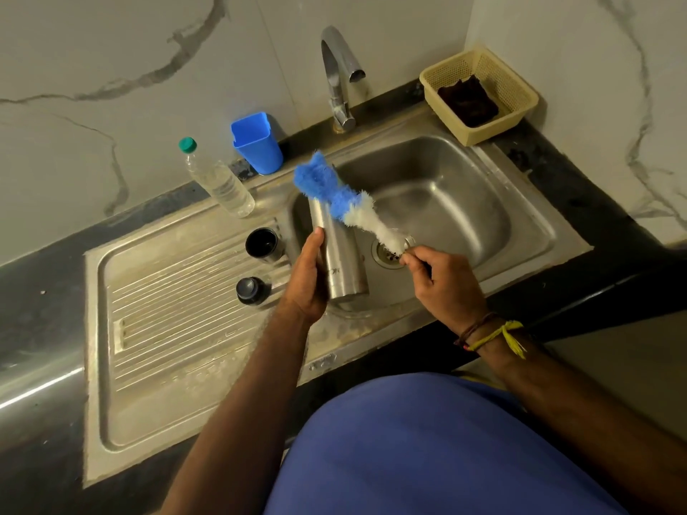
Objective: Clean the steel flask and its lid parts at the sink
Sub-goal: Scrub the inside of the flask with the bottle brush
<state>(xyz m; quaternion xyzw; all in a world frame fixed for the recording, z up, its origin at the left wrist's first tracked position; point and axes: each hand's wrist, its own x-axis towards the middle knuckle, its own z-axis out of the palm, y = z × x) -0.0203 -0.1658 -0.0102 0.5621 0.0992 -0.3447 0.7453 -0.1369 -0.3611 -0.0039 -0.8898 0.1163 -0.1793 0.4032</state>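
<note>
My left hand (306,282) grips the steel flask (340,258) around its lower half, holding it tilted over the left side of the sink basin (457,202), mouth pointing away from me. My right hand (440,280) pinches the handle of a bottle brush (345,200) with blue and white bristles. The blue bristle end lies at the flask's mouth and hides it. Two dark lid parts stand on the draining board: a cup-shaped lid (264,244) and a smaller stopper (251,290), both left of the flask.
A tap (338,72) rises behind the basin, with no water running. A blue plastic cup (256,143) and a clear water bottle (219,180) stand at the back left. A cream basket (479,94) holding a dark cloth sits at the back right. The ribbed draining board (178,328) lies on the left.
</note>
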